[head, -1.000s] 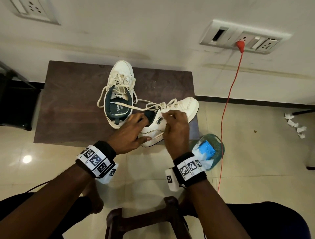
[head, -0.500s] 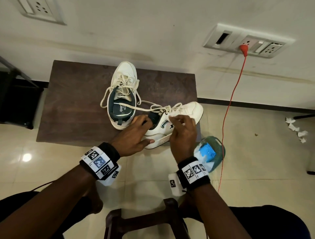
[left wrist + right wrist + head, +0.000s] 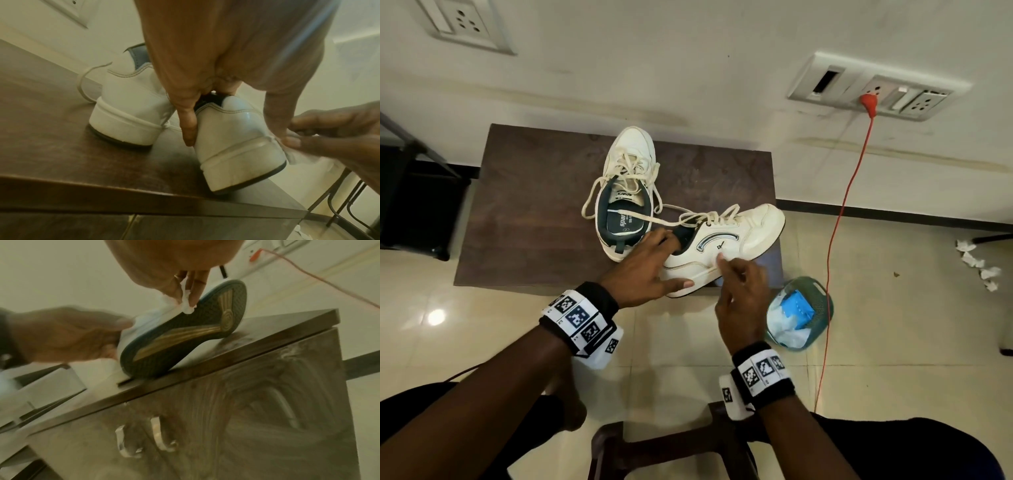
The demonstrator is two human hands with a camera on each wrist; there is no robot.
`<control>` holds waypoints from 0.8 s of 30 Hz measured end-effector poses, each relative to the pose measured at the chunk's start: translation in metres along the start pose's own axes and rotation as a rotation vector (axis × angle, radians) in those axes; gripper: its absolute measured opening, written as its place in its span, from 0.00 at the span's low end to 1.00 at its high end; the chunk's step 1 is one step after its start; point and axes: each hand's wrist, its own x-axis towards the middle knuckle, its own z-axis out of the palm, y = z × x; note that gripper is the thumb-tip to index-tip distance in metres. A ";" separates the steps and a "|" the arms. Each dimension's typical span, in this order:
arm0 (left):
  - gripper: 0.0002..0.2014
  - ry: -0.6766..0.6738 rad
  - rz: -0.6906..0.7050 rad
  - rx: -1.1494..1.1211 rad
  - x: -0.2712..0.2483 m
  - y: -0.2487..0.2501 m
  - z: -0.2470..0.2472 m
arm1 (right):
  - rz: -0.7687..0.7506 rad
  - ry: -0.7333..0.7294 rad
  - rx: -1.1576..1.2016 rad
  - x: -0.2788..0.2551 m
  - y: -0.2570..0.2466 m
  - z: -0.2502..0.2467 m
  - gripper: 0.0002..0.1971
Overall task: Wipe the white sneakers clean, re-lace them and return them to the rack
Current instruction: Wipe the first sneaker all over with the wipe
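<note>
Head view: two sneakers on brown cabinet top [image 3: 524, 192], centre frame. Near sneaker [image 3: 743, 236] tipped onto its side, sole outward. Left hand [image 3: 650, 270] gripping heel collar, fingers tucked inside. Right hand [image 3: 739, 291] pinching small tissue [image 3: 720, 257] against side panel.

Left wrist view: heel [image 3: 236, 146] overhanging cabinet edge, lower centre; best kept braced.

Right wrist view: tissue wad [image 3: 186, 305] at sole rim, upper centre. Short firm strokes advised; fresh fold once soiled. Laces loose, worth avoiding.
</note>
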 end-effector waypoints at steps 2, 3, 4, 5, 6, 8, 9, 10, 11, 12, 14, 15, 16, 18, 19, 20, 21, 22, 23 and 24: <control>0.29 -0.002 0.010 0.001 0.001 -0.002 0.000 | -0.043 -0.025 0.029 -0.011 -0.006 0.005 0.23; 0.29 0.000 0.019 0.001 0.000 -0.003 0.000 | -0.050 -0.027 0.041 -0.010 -0.004 0.004 0.23; 0.29 0.005 0.027 -0.004 0.000 -0.004 0.001 | -0.048 -0.024 0.039 -0.006 0.001 0.000 0.23; 0.28 0.008 0.029 -0.014 -0.001 -0.005 0.002 | -0.035 -0.007 0.021 -0.001 0.009 -0.004 0.22; 0.28 0.012 0.032 -0.025 0.000 -0.006 0.002 | -0.003 0.024 0.010 0.005 0.017 -0.010 0.22; 0.27 0.020 0.039 -0.046 0.001 -0.007 0.002 | 0.100 0.097 0.048 0.017 0.027 -0.019 0.20; 0.26 0.019 0.038 -0.054 0.001 -0.007 0.002 | 0.147 0.128 0.076 0.020 0.026 -0.019 0.18; 0.26 0.015 0.034 -0.063 0.002 -0.007 0.001 | 0.176 0.143 0.098 0.020 0.021 -0.016 0.17; 0.25 0.010 0.030 -0.070 0.002 -0.007 0.001 | 0.178 0.138 0.120 0.015 0.013 -0.010 0.18; 0.25 0.008 0.029 -0.073 0.002 -0.006 0.000 | 0.147 0.113 0.144 0.007 0.003 -0.003 0.21; 0.24 0.003 0.036 -0.067 0.001 -0.005 -0.001 | 0.022 0.028 0.148 -0.012 -0.015 0.010 0.22; 0.23 -0.003 0.039 -0.062 0.001 -0.005 -0.002 | -0.028 -0.019 0.135 -0.019 -0.019 0.014 0.21; 0.23 -0.007 0.039 -0.058 0.000 -0.004 -0.003 | -0.058 -0.055 0.126 -0.022 -0.019 0.014 0.21; 0.26 -0.016 0.028 -0.039 -0.001 -0.004 -0.003 | -0.080 -0.080 0.113 -0.020 -0.014 0.011 0.20; 0.28 -0.021 0.016 -0.028 -0.002 -0.004 -0.003 | -0.072 -0.065 0.105 -0.016 -0.009 0.008 0.21; 0.30 -0.026 0.003 -0.022 -0.002 -0.003 -0.003 | -0.047 -0.041 0.091 -0.011 -0.005 0.005 0.21; 0.31 -0.031 -0.004 -0.019 -0.002 -0.003 -0.003 | -0.008 -0.010 0.081 -0.004 -0.002 0.003 0.21; 0.31 -0.035 -0.005 -0.019 -0.002 -0.003 -0.002 | 0.035 0.021 0.079 0.001 -0.002 0.002 0.21; 0.32 -0.035 -0.005 -0.021 -0.002 -0.003 -0.002 | 0.063 0.048 0.091 0.005 -0.005 0.004 0.20; 0.32 -0.034 -0.006 -0.030 -0.001 -0.003 -0.002 | 0.068 0.058 0.110 0.006 -0.012 0.007 0.19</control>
